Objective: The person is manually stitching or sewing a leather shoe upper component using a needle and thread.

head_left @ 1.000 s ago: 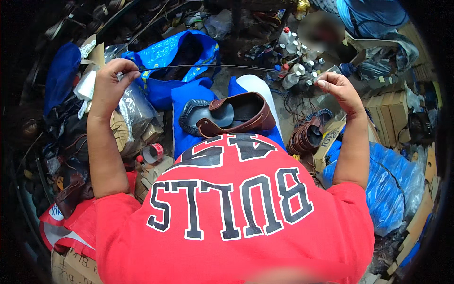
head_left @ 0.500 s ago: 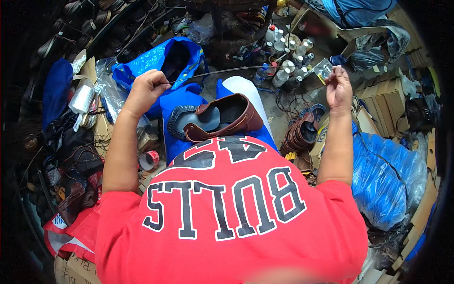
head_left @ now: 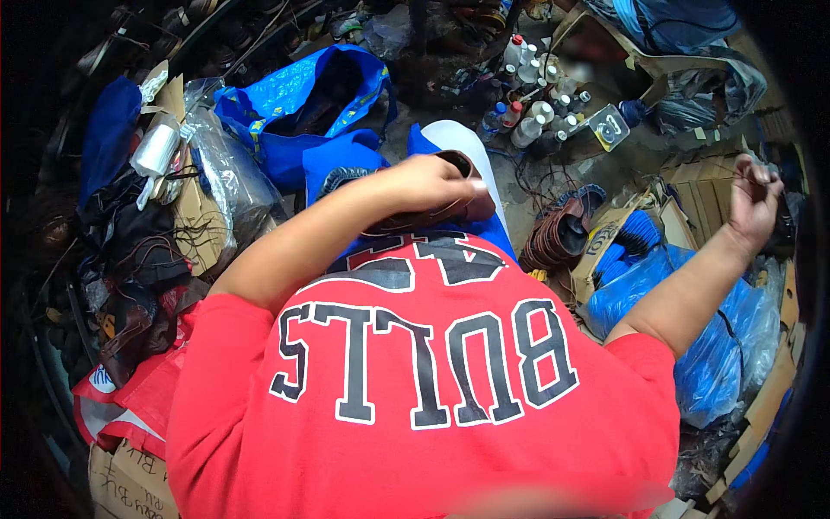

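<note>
Cluttered floor (head_left: 596, 171), capped bottles (head_left: 526, 132) beyond shoe (head_left: 479, 208)

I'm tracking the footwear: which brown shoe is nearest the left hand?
The single shoe, partly covered by the left hand; the stacked shoes lie farther off, to the right.

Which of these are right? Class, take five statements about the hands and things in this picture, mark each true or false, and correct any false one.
1. The left hand is at the brown shoe. True.
2. Both hands are at that shoe. False: the right hand is out to the right, apart from it.
3. The open blue bag lies left of the bottles. True.
4. Every bottle has a white cap. False: some have red caps.
5. The person's shirt is red. True.
</note>
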The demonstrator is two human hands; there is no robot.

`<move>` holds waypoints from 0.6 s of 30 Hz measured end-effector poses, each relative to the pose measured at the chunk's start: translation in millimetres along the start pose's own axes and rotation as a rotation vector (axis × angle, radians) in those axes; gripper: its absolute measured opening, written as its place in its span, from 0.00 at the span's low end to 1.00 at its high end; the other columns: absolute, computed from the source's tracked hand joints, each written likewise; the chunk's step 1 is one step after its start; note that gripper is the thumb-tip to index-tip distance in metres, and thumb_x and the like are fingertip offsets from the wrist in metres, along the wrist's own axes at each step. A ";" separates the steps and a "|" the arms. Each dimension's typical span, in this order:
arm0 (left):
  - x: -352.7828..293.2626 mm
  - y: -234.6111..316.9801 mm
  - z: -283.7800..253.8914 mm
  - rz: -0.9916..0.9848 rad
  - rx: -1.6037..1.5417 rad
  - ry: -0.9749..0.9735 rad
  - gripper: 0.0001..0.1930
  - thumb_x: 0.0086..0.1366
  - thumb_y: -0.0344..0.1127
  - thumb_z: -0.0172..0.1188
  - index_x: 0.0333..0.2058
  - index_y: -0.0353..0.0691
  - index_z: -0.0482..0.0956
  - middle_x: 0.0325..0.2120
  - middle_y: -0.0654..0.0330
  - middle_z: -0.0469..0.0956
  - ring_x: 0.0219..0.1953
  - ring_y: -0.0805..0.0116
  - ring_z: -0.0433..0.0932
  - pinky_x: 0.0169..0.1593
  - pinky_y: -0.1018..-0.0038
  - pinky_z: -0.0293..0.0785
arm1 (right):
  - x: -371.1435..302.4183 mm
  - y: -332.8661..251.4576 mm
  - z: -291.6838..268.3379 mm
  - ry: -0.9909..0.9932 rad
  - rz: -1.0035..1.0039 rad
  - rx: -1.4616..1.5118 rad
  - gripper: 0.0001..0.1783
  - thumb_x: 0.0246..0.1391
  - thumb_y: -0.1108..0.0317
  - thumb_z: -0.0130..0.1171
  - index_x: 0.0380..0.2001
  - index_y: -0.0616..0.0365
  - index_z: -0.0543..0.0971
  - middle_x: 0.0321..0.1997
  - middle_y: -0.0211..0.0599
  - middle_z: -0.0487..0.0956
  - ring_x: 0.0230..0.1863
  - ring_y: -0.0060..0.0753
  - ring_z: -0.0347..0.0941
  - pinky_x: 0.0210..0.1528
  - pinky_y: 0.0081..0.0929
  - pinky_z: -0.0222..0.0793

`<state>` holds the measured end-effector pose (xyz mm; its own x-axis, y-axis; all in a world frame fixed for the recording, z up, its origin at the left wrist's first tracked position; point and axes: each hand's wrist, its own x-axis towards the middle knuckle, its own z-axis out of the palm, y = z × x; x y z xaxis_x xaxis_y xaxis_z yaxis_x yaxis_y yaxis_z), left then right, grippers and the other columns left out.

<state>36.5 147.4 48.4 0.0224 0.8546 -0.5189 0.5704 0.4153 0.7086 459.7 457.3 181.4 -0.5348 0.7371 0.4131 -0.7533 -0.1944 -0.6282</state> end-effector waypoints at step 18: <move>-72.1 14.0 -40.1 0.576 -1.103 0.459 0.15 0.65 0.35 0.55 0.46 0.31 0.74 0.39 0.56 0.79 0.39 0.72 0.79 0.46 0.74 0.76 | -30.3 291.7 215.5 -0.168 0.422 -0.651 0.14 0.54 0.63 0.63 0.39 0.60 0.76 0.30 0.24 0.74 0.31 0.12 0.66 0.34 0.13 0.63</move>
<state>9.9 104.1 114.9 -0.3672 0.9294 0.0381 -0.3931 -0.1921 0.8992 173.6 238.8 127.7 -0.8150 0.5678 0.1155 -0.1264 0.0203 -0.9918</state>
